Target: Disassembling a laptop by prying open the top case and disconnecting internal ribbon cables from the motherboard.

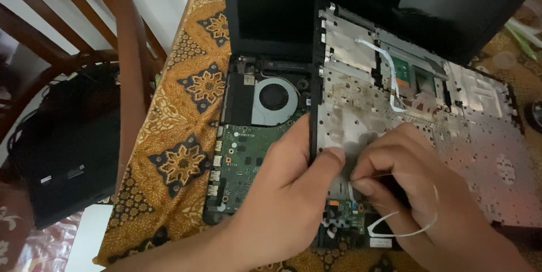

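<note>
An opened black laptop lies on the table, its green motherboard and round cooling fan exposed. The grey keyboard panel is lifted and flipped over, underside up. My left hand grips the panel's near left edge, thumb pressed on the metal. My right hand pinches a thin white ribbon cable close to the panel's lower edge, above the board. Another white ribbon cable runs across the panel's back.
The table carries an orange patterned cloth. The dark laptop screen stands at the back. A wooden chair sits to the left with a black bag on it. A small dark round object lies at the right edge.
</note>
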